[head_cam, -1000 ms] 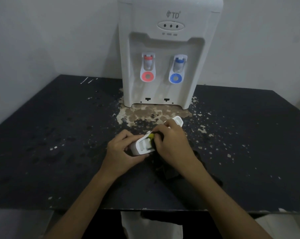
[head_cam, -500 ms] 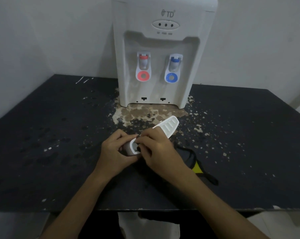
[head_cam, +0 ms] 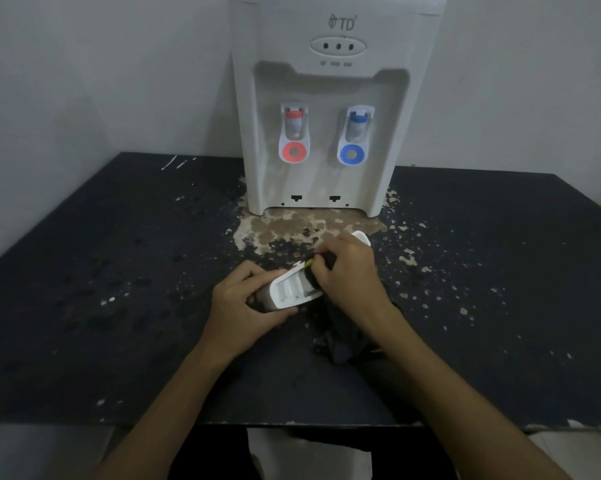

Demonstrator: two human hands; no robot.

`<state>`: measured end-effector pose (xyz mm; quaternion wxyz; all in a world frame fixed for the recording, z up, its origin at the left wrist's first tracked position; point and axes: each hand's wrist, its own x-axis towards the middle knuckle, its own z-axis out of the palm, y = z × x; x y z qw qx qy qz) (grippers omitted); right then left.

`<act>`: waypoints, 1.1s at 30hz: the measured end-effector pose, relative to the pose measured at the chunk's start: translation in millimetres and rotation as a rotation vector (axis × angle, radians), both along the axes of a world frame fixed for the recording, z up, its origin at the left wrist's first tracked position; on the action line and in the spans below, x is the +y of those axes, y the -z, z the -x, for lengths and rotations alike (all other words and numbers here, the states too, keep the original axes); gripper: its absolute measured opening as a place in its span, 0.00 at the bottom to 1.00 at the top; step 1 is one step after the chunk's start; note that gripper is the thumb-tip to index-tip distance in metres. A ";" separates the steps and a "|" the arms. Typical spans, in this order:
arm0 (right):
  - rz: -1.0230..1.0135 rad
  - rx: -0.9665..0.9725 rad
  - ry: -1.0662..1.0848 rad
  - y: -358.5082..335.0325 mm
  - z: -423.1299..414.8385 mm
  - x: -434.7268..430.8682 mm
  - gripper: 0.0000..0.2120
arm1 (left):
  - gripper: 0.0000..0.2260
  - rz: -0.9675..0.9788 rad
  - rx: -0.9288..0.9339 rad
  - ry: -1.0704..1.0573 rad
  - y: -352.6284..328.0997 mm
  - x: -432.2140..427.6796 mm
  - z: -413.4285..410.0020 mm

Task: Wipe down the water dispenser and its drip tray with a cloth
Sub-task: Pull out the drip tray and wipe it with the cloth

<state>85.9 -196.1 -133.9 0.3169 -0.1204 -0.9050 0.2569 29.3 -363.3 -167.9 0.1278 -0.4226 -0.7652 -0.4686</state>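
Note:
A white water dispenser [head_cam: 326, 98] with a red tap and a blue tap stands at the back of the black table. Its white slotted drip tray [head_cam: 288, 289] is off the machine, tilted above the table in front of it. My left hand [head_cam: 240, 306] grips the tray's near end. My right hand [head_cam: 351, 271] holds a dark cloth with a yellow edge [head_cam: 340, 344] bunched against the tray's upper face; the rest of the cloth trails down under my right wrist. The tray's far end pokes out past my right hand.
The black table [head_cam: 101, 306] has a patch of peeled, brownish surface [head_cam: 292, 226] right in front of the dispenser and pale flecks scattered to the right. Grey walls close in behind and on the left. The table's front edge lies near my forearms.
My right hand with the cloth has slid along the tray from its near end toward the far end, covering the slots that showed half a second ago. My left hand keeps its grip.

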 end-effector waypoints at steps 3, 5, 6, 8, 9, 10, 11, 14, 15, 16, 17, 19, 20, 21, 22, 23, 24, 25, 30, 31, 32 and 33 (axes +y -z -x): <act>-0.028 -0.030 0.014 0.1 6.6 14.4 0.03 | 0.26 -0.004 -0.010 0.003 0.5 0.3 1.1; -0.042 -0.053 0.059 1.2 9.6 29.0 0.03 | 0.26 -0.015 -0.015 0.006 -0.1 0.2 0.5; -0.045 -0.055 0.079 1.7 10.7 37.0 0.03 | 0.25 -0.022 -0.017 0.004 -0.3 0.1 0.0; -0.050 -0.057 0.102 2.8 12.8 50.9 0.03 | 0.25 -0.031 -0.022 0.003 -0.6 0.2 -0.7; -0.059 -0.062 0.114 3.7 14.5 56.9 0.03 | 0.25 -0.029 -0.025 0.006 -0.2 0.2 -0.4; -0.065 -0.068 0.132 5.2 16.5 62.4 0.03 | 0.25 -0.024 -0.028 0.006 0.2 0.0 0.0; -0.059 -0.068 0.154 7.1 18.2 67.2 0.03 | 0.26 -0.019 -0.033 0.003 0.3 -0.3 0.3; -0.026 -0.031 0.191 14.7 18.3 74.2 0.04 | 0.26 -0.015 -0.048 -0.016 0.4 -0.3 0.5; -0.025 -0.004 0.184 17.9 16.8 73.3 0.04 | 0.26 -0.014 -0.055 -0.022 0.3 -0.1 0.3; -0.020 0.015 0.175 20.1 15.0 71.2 0.04 | 0.26 -0.014 -0.063 -0.028 0.3 0.0 0.2; -0.013 0.022 0.165 21.3 13.3 68.5 0.05 | 0.26 -0.014 -0.071 -0.034 0.2 0.0 0.2; 0.001 0.035 0.142 19.7 10.9 63.1 0.06 | 0.26 -0.017 -0.071 -0.037 0.3 -0.1 0.8; 0.014 0.047 0.123 16.9 9.7 59.9 0.05 | 0.26 -0.019 -0.068 -0.038 0.5 0.0 1.2; 0.029 0.059 0.095 13.3 8.1 55.6 0.04 | 0.25 -0.021 -0.068 -0.042 0.5 0.2 1.4; 0.040 0.065 0.053 9.9 6.5 50.6 0.04 | 0.25 -0.024 -0.070 -0.047 0.7 0.3 1.7; 0.039 0.064 -0.001 7.0 4.9 45.1 0.05 | 0.25 -0.025 -0.072 -0.051 0.9 0.4 1.8; 0.025 0.054 -0.060 5.1 3.7 39.6 0.05 | 0.25 -0.023 -0.072 -0.054 1.3 0.2 2.1; -0.003 0.041 -0.120 4.6 3.0 34.6 0.06 | 0.25 -0.017 -0.072 -0.055 1.6 0.1 2.5; -0.204 0.072 -0.213 18.3 3.9 31.6 0.05 | 0.26 0.006 -0.080 -0.062 1.6 -0.9 3.3; -0.230 0.072 -0.204 21.2 3.0 34.3 0.06 | 0.26 0.004 -0.085 -0.059 1.3 -0.9 2.9; -0.253 0.068 -0.184 23.3 2.3 37.9 0.06 | 0.26 -0.002 -0.093 -0.055 1.2 -0.8 2.3; -0.274 0.059 -0.156 24.8 2.4 42.3 0.06 | 0.26 -0.008 -0.099 -0.051 1.0 -0.6 1.7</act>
